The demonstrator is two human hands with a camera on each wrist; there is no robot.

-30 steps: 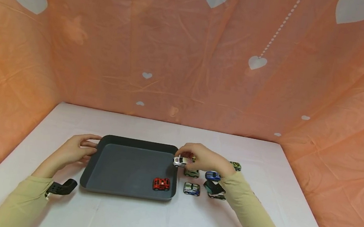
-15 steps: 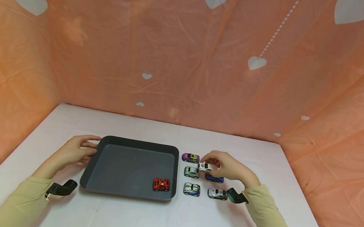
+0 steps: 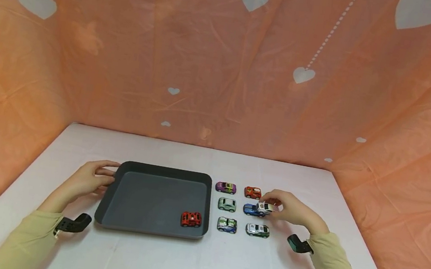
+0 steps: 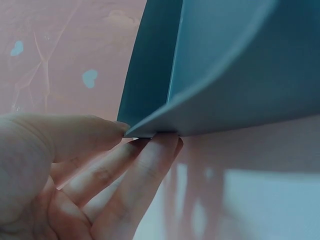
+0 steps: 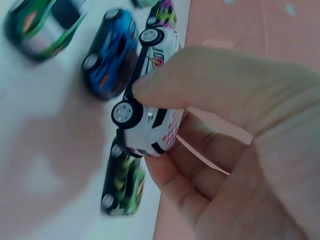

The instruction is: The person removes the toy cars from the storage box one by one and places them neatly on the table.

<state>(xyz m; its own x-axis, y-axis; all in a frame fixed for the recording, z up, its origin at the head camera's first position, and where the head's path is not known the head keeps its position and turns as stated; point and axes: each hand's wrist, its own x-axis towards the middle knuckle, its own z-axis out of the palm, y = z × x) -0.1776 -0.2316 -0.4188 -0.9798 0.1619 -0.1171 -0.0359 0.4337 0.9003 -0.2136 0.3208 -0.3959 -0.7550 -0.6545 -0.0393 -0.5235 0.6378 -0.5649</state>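
My right hand (image 3: 289, 208) pinches a white toy car (image 5: 153, 95) between thumb and fingers, raised above the white table. In the head view the car overlaps a blue toy car (image 3: 253, 209). Pink checks and dark lettering mark its side. On the left, my left hand (image 3: 87, 178) holds the dark grey tray (image 3: 107, 197) by its left rim, thumb and fingertips at the edge in the left wrist view. Inside the tray, near its right front corner, sits a red toy car (image 3: 191, 219).
Right of the tray stand a purple car (image 3: 226, 187), an orange-red car (image 3: 253, 192), a pale green car (image 3: 227, 204), a white-blue car (image 3: 226, 225) and a silver-green car (image 3: 257, 230). A green-black car (image 5: 123, 182) shows beyond the right hand. Orange cloth (image 3: 209, 60) encloses the table.
My right hand has carried the white toy car rightward, from the tray's right rim past the rows of cars. The left hand and the tray have stayed put.
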